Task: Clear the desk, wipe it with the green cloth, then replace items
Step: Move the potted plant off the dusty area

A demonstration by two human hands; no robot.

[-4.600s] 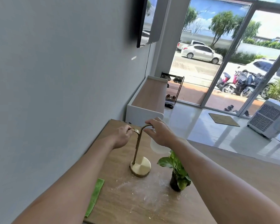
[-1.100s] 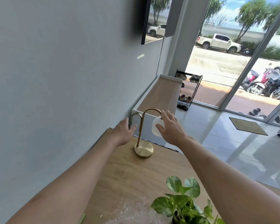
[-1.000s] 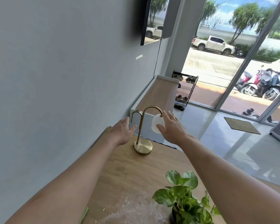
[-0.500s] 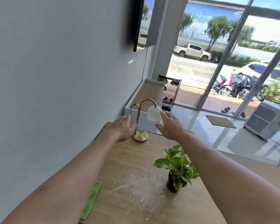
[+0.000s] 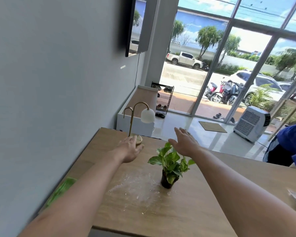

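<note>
Here both arms are reaching out over the wooden counter (image 5: 186, 211). The left hand (image 5: 130, 148) is hovering with relaxed fingers, holding nothing, just in front of the round base of the brass lamp (image 5: 135, 120), which is standing at the far edge. The right hand (image 5: 184, 141) is spreading flat and wide above the leaves of the potted plant (image 5: 169, 166), gripping nothing. The green cloth (image 5: 61, 190) is lying by the wall on the left, partly behind the left forearm. White dust (image 5: 135, 187) is speckling the counter beside the pot.
</note>
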